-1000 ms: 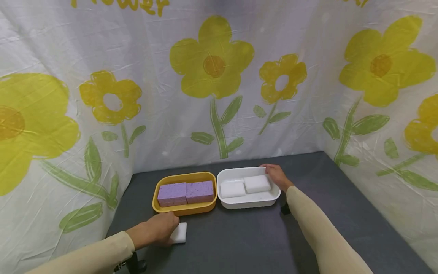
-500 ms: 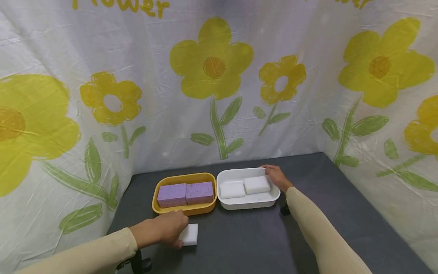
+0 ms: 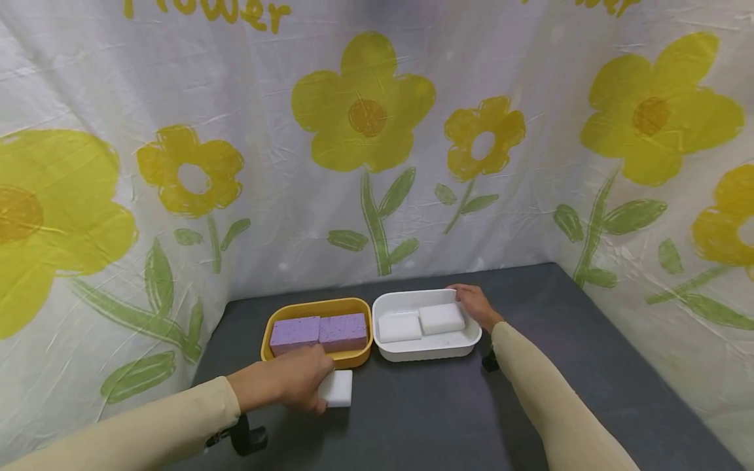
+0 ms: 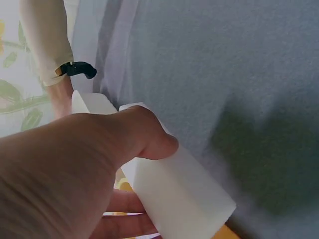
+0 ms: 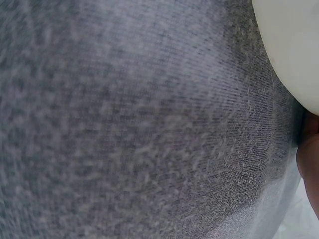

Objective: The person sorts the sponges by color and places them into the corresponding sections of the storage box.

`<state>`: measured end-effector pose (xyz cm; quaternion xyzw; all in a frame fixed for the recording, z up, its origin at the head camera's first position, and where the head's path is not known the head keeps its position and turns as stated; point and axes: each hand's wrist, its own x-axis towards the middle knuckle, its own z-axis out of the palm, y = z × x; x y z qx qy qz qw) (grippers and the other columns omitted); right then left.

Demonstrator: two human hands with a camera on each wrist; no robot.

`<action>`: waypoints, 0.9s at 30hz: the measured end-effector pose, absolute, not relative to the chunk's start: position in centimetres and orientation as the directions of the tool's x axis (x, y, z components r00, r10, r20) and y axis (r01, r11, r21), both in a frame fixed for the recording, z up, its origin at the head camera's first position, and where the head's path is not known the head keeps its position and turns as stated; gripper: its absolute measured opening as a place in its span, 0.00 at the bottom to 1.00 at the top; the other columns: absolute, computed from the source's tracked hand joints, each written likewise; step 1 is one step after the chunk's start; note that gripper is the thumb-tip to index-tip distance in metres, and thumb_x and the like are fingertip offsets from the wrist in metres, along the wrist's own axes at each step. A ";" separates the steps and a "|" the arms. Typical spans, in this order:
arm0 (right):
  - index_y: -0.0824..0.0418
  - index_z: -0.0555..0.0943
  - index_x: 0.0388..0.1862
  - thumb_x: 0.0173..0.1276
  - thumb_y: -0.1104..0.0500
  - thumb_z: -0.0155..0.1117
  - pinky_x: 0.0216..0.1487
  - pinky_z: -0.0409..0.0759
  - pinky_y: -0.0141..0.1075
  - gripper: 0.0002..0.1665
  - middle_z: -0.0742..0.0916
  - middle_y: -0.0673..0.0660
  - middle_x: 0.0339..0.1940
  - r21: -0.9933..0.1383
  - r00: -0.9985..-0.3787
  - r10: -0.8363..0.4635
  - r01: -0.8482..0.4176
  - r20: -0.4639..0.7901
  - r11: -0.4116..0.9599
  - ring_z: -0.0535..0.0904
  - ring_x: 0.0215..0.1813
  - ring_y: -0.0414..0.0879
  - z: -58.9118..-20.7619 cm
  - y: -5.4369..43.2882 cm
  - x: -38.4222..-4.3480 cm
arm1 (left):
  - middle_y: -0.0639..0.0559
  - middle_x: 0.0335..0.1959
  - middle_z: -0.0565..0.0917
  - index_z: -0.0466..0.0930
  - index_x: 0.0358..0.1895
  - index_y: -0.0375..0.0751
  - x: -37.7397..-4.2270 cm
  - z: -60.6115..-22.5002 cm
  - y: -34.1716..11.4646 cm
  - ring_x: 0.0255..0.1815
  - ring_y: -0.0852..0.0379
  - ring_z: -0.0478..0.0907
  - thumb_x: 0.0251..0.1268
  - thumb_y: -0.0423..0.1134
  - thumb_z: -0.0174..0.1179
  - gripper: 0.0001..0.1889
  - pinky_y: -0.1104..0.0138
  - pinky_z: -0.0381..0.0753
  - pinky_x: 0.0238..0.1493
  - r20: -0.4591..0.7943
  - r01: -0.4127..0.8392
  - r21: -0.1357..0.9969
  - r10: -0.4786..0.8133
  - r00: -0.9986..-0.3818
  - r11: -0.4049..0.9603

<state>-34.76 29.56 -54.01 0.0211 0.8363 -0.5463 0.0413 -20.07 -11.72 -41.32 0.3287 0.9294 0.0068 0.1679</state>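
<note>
My left hand pinches a white sponge block just in front of the yellow tray, raised above the table. In the left wrist view the thumb lies across one face of this block, with fingers on the opposite side. Two purple sponges sit side by side in the yellow tray. On the right stands a white tray with two white sponge blocks inside. At its right end my right hand grips the rim; the right wrist view shows only part of that hand beside the wall.
The two trays stand close together on a dark grey tabletop. Behind and on both sides hangs a white sheet printed with yellow flowers. A black strap mount is on the left wrist.
My left hand has carried the white sponge block to the right, lately also a little toward the trays. The right hand has stayed at the white tray.
</note>
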 end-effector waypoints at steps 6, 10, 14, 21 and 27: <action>0.71 0.82 0.69 0.77 0.64 0.44 0.66 0.77 0.55 0.29 0.85 0.73 0.68 -0.910 -0.997 -0.013 0.067 -0.079 0.409 0.81 0.66 0.65 -54.1 29.6 -34.8 | 0.53 0.34 0.84 0.85 0.43 0.41 -20.8 -40.3 -10.7 0.30 0.60 0.77 0.53 0.50 0.85 0.23 0.64 0.83 0.35 -0.237 0.628 0.121 0.637 -0.734 0.769; 0.70 0.83 0.69 0.76 0.64 0.45 0.65 0.76 0.53 0.29 0.85 0.72 0.69 -0.910 -0.997 -0.008 0.067 -0.078 0.409 0.81 0.65 0.63 -54.3 29.7 -35.0 | 0.50 0.36 0.85 0.86 0.44 0.38 -22.0 -39.7 -9.8 0.32 0.58 0.78 0.55 0.50 0.83 0.23 0.63 0.83 0.36 -0.148 0.666 0.092 0.672 -0.726 0.740; 0.69 0.83 0.69 0.76 0.64 0.45 0.65 0.75 0.52 0.30 0.85 0.71 0.69 -0.913 -0.997 -0.006 0.072 -0.081 0.401 0.81 0.66 0.63 -54.5 29.7 -35.1 | 0.49 0.36 0.86 0.87 0.45 0.37 -23.4 -39.3 -8.8 0.33 0.58 0.78 0.58 0.50 0.80 0.22 0.64 0.83 0.36 -0.082 0.702 0.076 0.706 -0.704 0.708; 0.71 0.82 0.69 0.76 0.63 0.45 0.67 0.76 0.55 0.30 0.85 0.72 0.69 -0.911 -0.998 -0.003 0.060 -0.067 0.407 0.81 0.67 0.64 -54.4 29.7 -35.3 | 0.48 0.41 0.88 0.87 0.49 0.37 -25.9 -38.6 -6.0 0.39 0.54 0.79 0.63 0.51 0.77 0.22 0.59 0.84 0.40 -0.024 0.712 0.057 0.714 -0.700 0.700; 0.71 0.82 0.69 0.76 0.63 0.45 0.66 0.76 0.54 0.30 0.85 0.72 0.69 -0.909 -0.997 -0.002 0.073 -0.081 0.410 0.81 0.66 0.64 -54.5 29.6 -35.2 | 0.47 0.46 0.86 0.86 0.56 0.37 -27.1 -39.3 -3.3 0.46 0.51 0.80 0.67 0.51 0.73 0.24 0.57 0.85 0.42 -0.004 0.719 0.011 0.719 -0.695 0.695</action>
